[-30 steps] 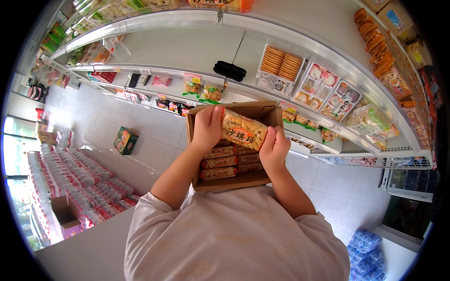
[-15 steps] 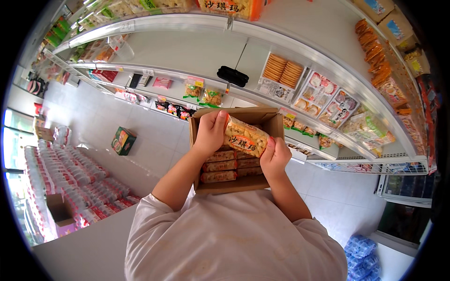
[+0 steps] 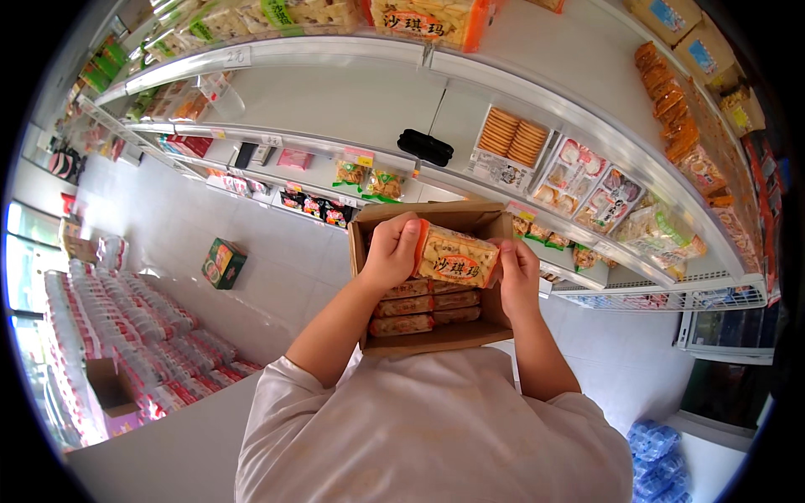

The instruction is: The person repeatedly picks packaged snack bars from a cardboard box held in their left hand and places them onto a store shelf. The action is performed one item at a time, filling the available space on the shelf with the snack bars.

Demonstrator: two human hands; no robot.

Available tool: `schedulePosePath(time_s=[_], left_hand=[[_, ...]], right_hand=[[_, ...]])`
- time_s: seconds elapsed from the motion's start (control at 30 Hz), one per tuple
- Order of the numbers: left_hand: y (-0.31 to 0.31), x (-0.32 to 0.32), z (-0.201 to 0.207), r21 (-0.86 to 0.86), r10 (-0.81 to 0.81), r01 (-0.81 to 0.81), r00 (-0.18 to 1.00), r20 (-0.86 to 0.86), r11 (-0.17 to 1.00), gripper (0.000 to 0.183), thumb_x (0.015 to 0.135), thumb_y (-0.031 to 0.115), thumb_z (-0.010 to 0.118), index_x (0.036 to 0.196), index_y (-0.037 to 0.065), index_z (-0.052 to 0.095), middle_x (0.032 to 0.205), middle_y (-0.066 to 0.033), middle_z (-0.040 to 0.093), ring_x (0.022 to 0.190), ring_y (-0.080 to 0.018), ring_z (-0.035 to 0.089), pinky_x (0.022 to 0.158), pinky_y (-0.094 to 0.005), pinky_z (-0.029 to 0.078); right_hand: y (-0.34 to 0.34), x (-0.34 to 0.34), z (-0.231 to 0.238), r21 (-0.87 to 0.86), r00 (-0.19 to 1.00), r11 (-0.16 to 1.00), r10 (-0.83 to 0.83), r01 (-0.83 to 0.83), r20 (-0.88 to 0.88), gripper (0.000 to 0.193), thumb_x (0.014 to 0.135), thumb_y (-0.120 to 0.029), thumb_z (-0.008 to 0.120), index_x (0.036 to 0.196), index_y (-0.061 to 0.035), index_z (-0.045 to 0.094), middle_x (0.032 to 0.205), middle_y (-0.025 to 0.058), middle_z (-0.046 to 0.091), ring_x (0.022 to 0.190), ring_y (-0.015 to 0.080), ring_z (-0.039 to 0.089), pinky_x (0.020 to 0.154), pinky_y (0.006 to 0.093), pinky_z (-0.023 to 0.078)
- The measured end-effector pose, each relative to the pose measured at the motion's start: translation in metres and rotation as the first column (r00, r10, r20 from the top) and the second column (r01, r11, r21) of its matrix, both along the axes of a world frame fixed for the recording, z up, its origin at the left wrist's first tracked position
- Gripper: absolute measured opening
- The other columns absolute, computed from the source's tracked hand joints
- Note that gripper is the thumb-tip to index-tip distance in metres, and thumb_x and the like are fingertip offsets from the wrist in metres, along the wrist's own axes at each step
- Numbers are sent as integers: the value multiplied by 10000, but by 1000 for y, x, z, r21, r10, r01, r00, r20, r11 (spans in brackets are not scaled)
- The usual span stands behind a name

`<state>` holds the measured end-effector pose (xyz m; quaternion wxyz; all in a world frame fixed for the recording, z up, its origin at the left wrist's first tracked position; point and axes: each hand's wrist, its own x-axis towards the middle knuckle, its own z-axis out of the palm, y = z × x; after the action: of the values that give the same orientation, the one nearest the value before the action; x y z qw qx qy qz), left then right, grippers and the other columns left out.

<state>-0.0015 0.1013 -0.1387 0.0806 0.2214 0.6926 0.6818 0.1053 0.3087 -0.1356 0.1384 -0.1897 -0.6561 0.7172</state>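
A clear-and-orange packet of puffed pastry bars (image 3: pixel 455 256) is held up between my two hands, its printed face toward me. My left hand (image 3: pixel 392 246) pinches its left end, thumb on top. At the opposite end, my right hand (image 3: pixel 518 267) grips the wrapper's edge. Right beneath lies an open cardboard box (image 3: pixel 436 342), its near edge against my shirt. Several similar packets (image 3: pixel 404 325) lie stacked in rows inside it; the packet and my hands hide part of the contents.
Shelves ahead carry bagged pastries (image 3: pixel 426 21), a tray of round biscuits (image 3: pixel 513 138) and a black object (image 3: pixel 425 147). On the floor to the left stand a green box (image 3: pixel 224 263) and stacked shrink-wrapped bottles (image 3: pixel 151 335). Blue bottle packs (image 3: pixel 656 457) sit at lower right, near a wire-edged shelf end (image 3: pixel 671 296).
The packet has turned to lie more level, with its right end raised. My right hand has moved up and to the right. Box and shelves appear slightly shifted in view.
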Motion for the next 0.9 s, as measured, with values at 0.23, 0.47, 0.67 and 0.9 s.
schedulePosePath(time_s=[0.23,0.47,0.67,0.9], left_hand=[[2,-4,10,116,5,-30,978,209,993,447,1096,290,438,767,7,544,692,41,517,661,-53,409,580,-271,378],[-1,-9,5,44,24,-35,974,225,998,426,1095,274,437,780,10,550,678,35,502,644,-60,401,580,-262,380],[2,-15,3,58,205,-199,971,-119,978,300,1078,169,409,872,10,559,691,-14,517,653,-96,461,612,-278,410],[9,-22,9,-192,215,-408,759,-615,892,262,849,17,637,1095,44,549,1044,-147,612,976,-389,571,889,-451,411]], right_hand=[[8,2,6,385,977,923,84,-2,-198,327,1055,-321,548,835,-79,530,708,-34,569,563,29,459,503,200,360],[-4,-3,36,-104,981,976,193,-193,-11,243,912,-170,725,1070,-49,585,957,33,639,800,80,581,695,246,479],[25,-18,66,279,882,837,443,-471,160,421,834,-78,792,1198,-18,590,1035,71,638,829,103,630,625,251,554],[67,-41,206,656,957,749,115,93,-267,403,805,-119,809,1173,-67,653,1063,40,677,954,127,629,775,292,548]])
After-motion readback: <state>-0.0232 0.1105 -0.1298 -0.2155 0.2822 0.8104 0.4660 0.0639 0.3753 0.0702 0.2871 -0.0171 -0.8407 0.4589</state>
